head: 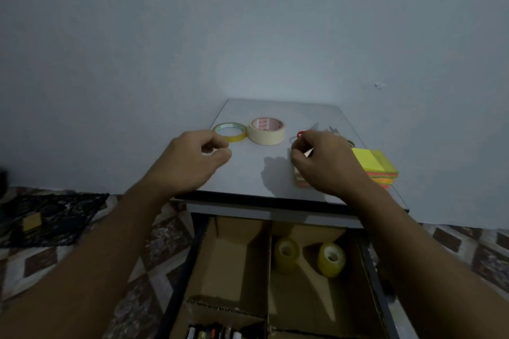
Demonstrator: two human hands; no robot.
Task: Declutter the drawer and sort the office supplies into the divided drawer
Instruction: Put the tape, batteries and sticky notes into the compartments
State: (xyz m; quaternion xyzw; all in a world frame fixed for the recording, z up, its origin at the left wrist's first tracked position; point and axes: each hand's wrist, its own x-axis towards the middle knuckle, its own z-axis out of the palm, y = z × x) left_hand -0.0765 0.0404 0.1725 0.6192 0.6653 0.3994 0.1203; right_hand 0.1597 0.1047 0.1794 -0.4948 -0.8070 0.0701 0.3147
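Note:
My left hand (192,162) hovers over the cabinet top (248,168) with its fingers curled, just in front of a thin yellow tape ring (230,132). Whether it holds anything is unclear. A wide cream masking tape roll (266,131) lies next to that ring. My right hand (326,164) curls down over a small stack of coloured sticky notes (299,180) and grips it. Scissors with a red handle (300,134) peek out behind this hand. A bigger neon sticky note block (376,164) sits at the right edge. Below, the open divided drawer (234,261) holds two clear tape rolls (330,259) in its right compartment.
Cardboard dividers (268,270) split the drawer. Several pens or markers (214,333) lie in the near left compartment. A grey wall stands right behind the cabinet. Patterned floor tiles (41,264) and a dark mat (55,215) lie to the left.

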